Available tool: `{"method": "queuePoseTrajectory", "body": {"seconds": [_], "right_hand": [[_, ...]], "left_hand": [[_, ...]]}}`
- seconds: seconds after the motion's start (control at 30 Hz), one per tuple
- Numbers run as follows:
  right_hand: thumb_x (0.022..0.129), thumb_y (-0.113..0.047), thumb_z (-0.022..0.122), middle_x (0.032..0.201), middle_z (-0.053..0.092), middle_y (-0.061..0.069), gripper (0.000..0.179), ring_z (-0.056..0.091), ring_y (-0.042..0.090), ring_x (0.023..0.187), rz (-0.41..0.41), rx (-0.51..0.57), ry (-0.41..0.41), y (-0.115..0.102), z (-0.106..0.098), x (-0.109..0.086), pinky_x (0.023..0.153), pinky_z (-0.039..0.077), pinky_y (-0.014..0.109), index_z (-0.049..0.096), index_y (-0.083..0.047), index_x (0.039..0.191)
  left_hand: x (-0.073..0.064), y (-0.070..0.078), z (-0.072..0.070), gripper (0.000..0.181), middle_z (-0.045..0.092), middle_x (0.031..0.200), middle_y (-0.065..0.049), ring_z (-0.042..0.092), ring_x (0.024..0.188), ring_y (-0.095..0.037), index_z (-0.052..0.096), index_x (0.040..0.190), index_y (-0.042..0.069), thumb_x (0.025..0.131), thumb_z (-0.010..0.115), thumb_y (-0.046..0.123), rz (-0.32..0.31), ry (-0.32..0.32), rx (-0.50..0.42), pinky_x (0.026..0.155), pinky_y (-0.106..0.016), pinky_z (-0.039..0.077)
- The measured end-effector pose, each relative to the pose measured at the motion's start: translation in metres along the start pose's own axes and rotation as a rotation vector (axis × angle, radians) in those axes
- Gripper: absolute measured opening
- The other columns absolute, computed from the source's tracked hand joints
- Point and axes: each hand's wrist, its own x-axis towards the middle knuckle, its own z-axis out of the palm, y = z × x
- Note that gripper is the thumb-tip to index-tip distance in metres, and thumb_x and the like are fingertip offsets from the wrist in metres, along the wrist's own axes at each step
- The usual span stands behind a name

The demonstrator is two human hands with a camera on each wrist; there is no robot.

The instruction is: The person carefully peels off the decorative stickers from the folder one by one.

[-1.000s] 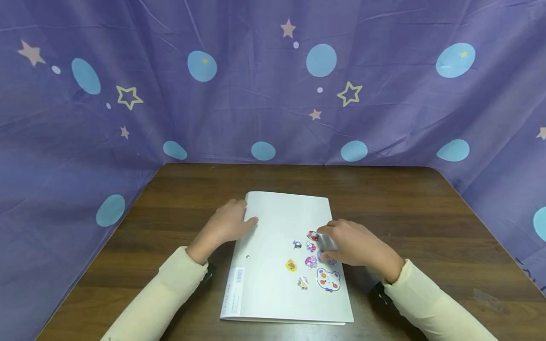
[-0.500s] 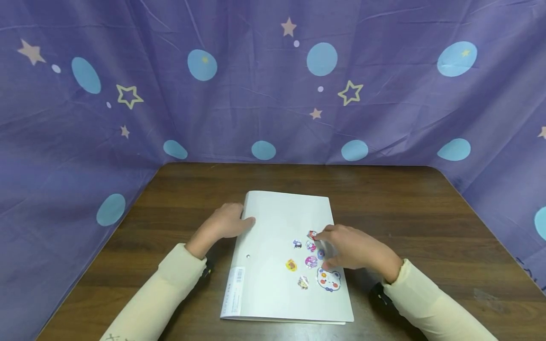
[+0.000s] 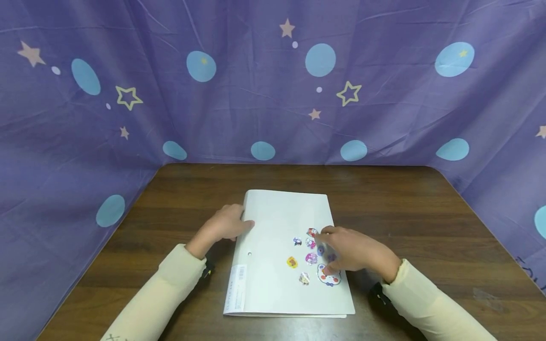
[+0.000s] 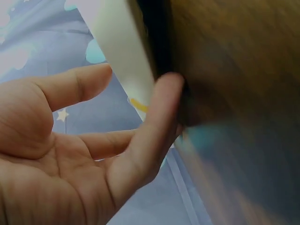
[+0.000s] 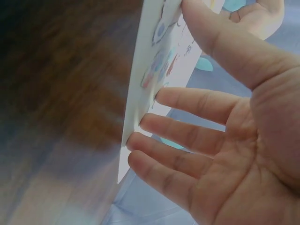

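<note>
A white folder point(image 3: 277, 213) lies on the table, its spine to the left. Colourful stickers dot the right part of its cover, among them a white bear sticker point(image 3: 329, 275) and a yellow one point(image 3: 292, 262). At the spine is my left hand point(image 3: 223, 223), thumb over the cover's left edge. The left wrist view shows its fingers point(image 4: 164, 98) loosely bent against the spine side. My right hand point(image 3: 356, 248) spreads over the right edge, its thumb overlapping the bear sticker. In the right wrist view its straight fingers point(image 5: 187, 129) reach the cover with their tips.
A brown wooden table point(image 3: 192, 189) extends around the folder. A purple curtain point(image 3: 264, 113) with stars and blue dots hangs behind it and along the sides. A label strip point(image 3: 236, 288) runs along the folder's lower left spine.
The folder's near edge has shifted slightly away from me and to the right. My right hand has slid a little lower, its thumb now over the bear sticker; my left hand has dropped slightly along the spine.
</note>
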Motion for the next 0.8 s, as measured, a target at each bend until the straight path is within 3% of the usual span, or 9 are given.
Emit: {"method": "queuePoseTrajectory", "body": {"seconds": [0.17,0.37,0.6,0.8], "right_hand": [[0.081,-0.034,0.089,0.142,0.056,0.010,0.076,0.058,0.027,0.122,0.053,0.005,-0.021,0.001,0.000,0.002,0.105,0.049,0.048,0.057,-0.011,0.146],[0.086,-0.034,0.084,0.157,0.043,0.020,0.076,0.046,0.039,0.140,0.106,0.040,-0.054,0.004,-0.001,0.004,0.112,0.041,0.055,0.052,-0.010,0.150],[0.086,-0.031,0.084,0.157,0.042,0.022,0.076,0.042,0.041,0.143,0.101,0.062,-0.053,0.010,-0.002,0.003,0.114,0.039,0.056,0.051,-0.007,0.150],[0.086,-0.031,0.084,0.157,0.042,0.022,0.076,0.043,0.040,0.142,0.095,0.068,-0.056,0.012,-0.003,0.005,0.113,0.040,0.056,0.051,-0.007,0.151]], "left_hand": [[0.003,-0.002,0.001,0.061,0.058,0.132,-0.033,0.070,0.089,-0.029,0.040,0.148,-0.012,0.100,0.064,0.017,0.016,-0.022,-0.177,0.063,-0.038,0.063],[0.004,-0.003,-0.003,0.057,0.062,0.120,-0.029,0.070,0.095,-0.032,0.044,0.143,-0.014,0.098,0.067,0.012,0.009,0.011,-0.276,0.076,-0.043,0.063],[0.006,-0.007,-0.007,0.062,0.058,0.127,-0.031,0.067,0.104,-0.034,0.039,0.146,-0.016,0.096,0.067,0.007,0.082,-0.054,-0.389,0.087,-0.044,0.060],[0.005,-0.004,-0.010,0.067,0.050,0.136,-0.032,0.063,0.111,-0.038,0.034,0.151,-0.014,0.097,0.068,0.008,0.025,-0.076,-0.464,0.085,-0.049,0.060]]}}
